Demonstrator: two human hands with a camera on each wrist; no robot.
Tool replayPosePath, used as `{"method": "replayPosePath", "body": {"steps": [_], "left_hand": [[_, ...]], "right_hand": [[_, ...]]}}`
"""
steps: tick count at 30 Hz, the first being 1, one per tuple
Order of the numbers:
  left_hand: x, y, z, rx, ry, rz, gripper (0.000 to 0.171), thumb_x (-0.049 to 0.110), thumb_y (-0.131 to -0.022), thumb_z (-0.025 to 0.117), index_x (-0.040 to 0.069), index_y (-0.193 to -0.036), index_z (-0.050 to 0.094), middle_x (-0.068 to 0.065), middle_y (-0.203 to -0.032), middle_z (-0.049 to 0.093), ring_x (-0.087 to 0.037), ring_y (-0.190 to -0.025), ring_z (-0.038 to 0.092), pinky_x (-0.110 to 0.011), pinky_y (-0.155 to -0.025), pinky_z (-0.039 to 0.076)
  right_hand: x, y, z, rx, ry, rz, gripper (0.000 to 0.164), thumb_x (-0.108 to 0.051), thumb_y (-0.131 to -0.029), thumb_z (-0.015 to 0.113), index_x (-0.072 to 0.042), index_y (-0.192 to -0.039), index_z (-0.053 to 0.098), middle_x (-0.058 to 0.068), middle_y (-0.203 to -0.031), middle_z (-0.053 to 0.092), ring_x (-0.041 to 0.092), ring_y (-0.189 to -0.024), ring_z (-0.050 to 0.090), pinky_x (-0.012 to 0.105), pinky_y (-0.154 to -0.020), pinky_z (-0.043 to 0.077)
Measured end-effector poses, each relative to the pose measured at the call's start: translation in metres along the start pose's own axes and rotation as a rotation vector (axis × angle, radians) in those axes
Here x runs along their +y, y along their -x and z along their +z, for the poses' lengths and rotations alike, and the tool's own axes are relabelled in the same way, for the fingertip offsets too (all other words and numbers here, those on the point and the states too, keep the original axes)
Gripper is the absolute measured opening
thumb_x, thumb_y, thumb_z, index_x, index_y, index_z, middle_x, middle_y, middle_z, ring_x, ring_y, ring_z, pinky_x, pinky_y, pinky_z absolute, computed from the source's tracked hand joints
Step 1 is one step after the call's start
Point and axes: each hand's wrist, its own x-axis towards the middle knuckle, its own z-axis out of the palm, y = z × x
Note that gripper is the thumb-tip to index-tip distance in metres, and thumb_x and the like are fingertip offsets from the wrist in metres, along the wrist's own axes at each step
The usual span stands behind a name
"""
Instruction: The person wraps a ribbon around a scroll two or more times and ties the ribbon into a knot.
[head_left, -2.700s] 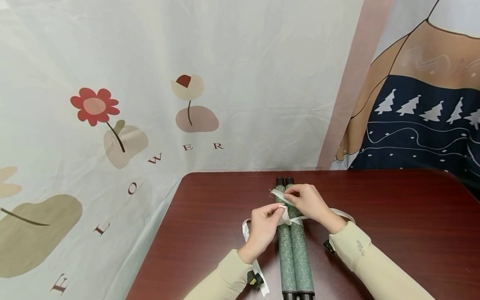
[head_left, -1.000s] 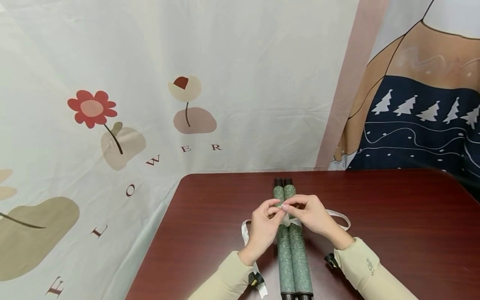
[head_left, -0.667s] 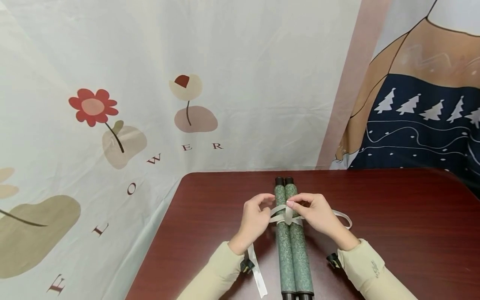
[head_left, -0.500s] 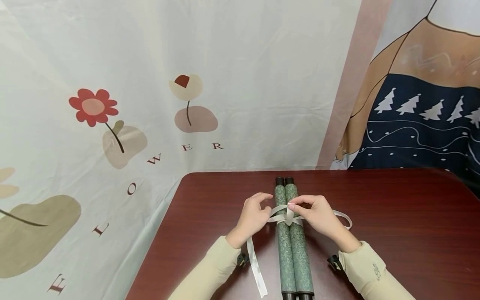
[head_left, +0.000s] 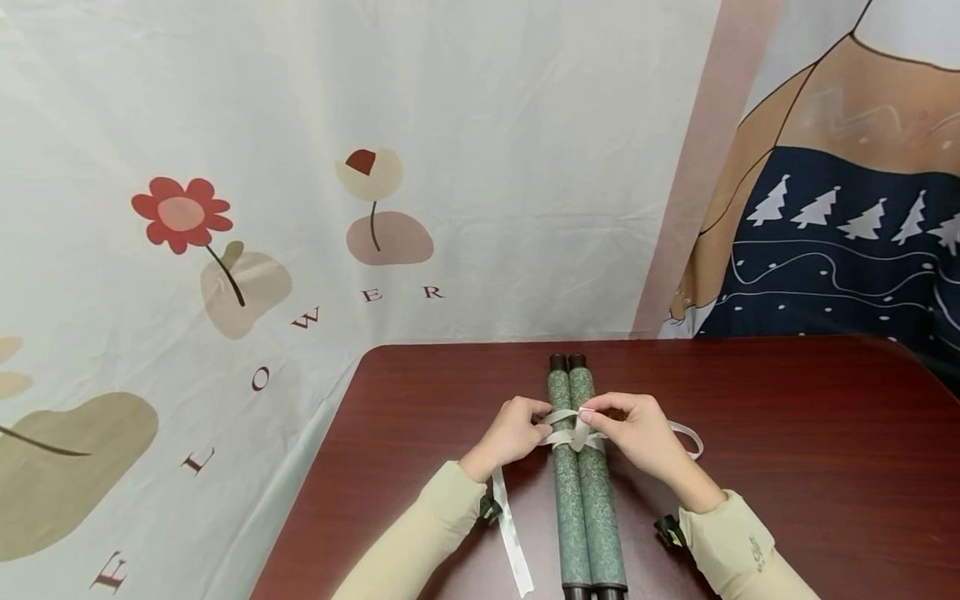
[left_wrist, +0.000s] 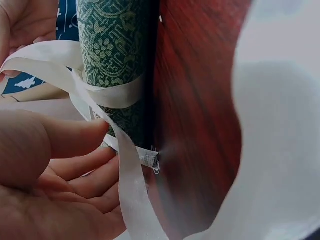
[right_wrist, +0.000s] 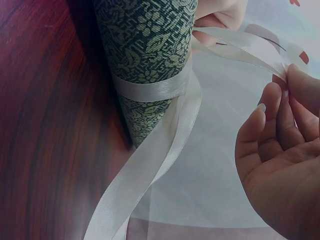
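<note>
Two rolled green patterned scrolls (head_left: 588,517) with black end caps lie side by side, a white ribbon (head_left: 566,437) tied around them near the far end. My right hand (head_left: 641,437) pinches a raised ribbon loop above the knot; the right wrist view shows the ribbon (right_wrist: 250,45) running to its thumb and fingertips. My left hand (head_left: 513,433) is at the scrolls' left side, its thumb and fingers curved beside the ribbon. In the left wrist view a gap shows between thumb (left_wrist: 82,136) and fingers, near a frayed ribbon end (left_wrist: 150,159). The knot's underside is hidden.
A long ribbon tail (head_left: 510,533) hangs down left of the scrolls, and another ribbon loop (head_left: 690,437) arcs out beyond the right wrist. The dark red table (head_left: 420,467) meets a printed cloth backdrop (head_left: 510,167) at its far edge.
My hands were together over the knot a second ago; the left has since moved apart to the left, and its index finger has lowered toward the ribbon. The right still pinches the loop.
</note>
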Motion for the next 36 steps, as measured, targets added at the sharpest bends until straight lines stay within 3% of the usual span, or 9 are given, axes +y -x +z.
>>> {"method": "replayPosePath", "body": {"steps": [6,9,14,19,26,31,36], "left_hand": [[0.000,0.000,-0.001,0.074,-0.014,-0.018,0.019,0.009,-0.081,0.069,0.005,-0.100,0.073,-0.001,-0.080,0.071,-0.002,-0.070,0.058,-0.019,-0.061,0.049],[0.001,0.002,-0.003,0.134,0.037,-0.033,0.013,0.011,-0.082,0.069,0.009,-0.094,0.075,0.001,-0.082,0.071,-0.002,-0.068,0.057,-0.019,-0.059,0.049],[0.007,0.007,-0.014,0.235,0.155,-0.053,0.015,0.010,-0.082,0.067,0.006,-0.094,0.074,-0.001,-0.088,0.071,-0.007,-0.071,0.056,-0.022,-0.060,0.049],[0.008,0.017,-0.023,0.270,0.229,-0.075,0.016,0.007,-0.080,0.066,0.007,-0.093,0.075,-0.003,-0.087,0.072,-0.008,-0.074,0.058,-0.024,-0.061,0.049],[0.004,0.036,-0.019,0.241,0.407,-0.093,0.015,0.004,-0.076,0.066,0.006,-0.089,0.074,-0.005,-0.082,0.072,-0.013,-0.069,0.060,-0.023,-0.057,0.048],[0.006,0.047,-0.013,0.185,0.510,-0.107,0.016,0.002,-0.076,0.064,0.004,-0.089,0.074,-0.015,-0.078,0.071,-0.025,-0.057,0.059,-0.034,-0.051,0.051],[0.011,0.058,-0.006,0.140,0.566,-0.144,0.017,-0.001,-0.078,0.063,0.003,-0.091,0.073,-0.027,-0.077,0.068,-0.022,-0.040,0.051,-0.025,-0.038,0.043]], "right_hand": [[0.001,0.001,0.001,-0.008,-0.001,-0.008,0.019,-0.026,-0.082,0.073,-0.010,-0.091,0.074,-0.003,-0.078,0.070,0.013,-0.063,0.057,0.025,-0.050,0.047],[0.001,0.001,0.000,-0.008,-0.009,-0.005,0.019,-0.027,-0.081,0.073,-0.010,-0.090,0.074,-0.002,-0.078,0.070,0.013,-0.063,0.057,0.025,-0.050,0.048],[0.002,0.002,0.000,0.000,-0.006,0.003,0.018,-0.027,-0.081,0.073,-0.011,-0.090,0.074,0.000,-0.078,0.070,0.014,-0.063,0.057,0.025,-0.050,0.048],[0.002,0.002,-0.001,0.009,-0.007,0.010,0.018,-0.027,-0.081,0.074,-0.011,-0.089,0.074,0.001,-0.077,0.070,0.014,-0.062,0.056,0.025,-0.048,0.047],[0.003,0.001,-0.004,0.019,0.016,0.026,0.015,-0.029,-0.081,0.073,-0.016,-0.090,0.073,0.000,-0.080,0.070,0.018,-0.064,0.055,0.026,-0.048,0.046],[0.003,0.000,-0.004,0.018,0.015,0.038,0.016,-0.031,-0.081,0.073,-0.018,-0.090,0.073,0.000,-0.081,0.070,0.019,-0.064,0.056,0.027,-0.048,0.048],[0.003,-0.001,-0.003,0.021,0.013,0.021,0.016,-0.029,-0.081,0.073,-0.015,-0.090,0.074,0.000,-0.080,0.070,0.021,-0.065,0.058,0.027,-0.050,0.048]]}}
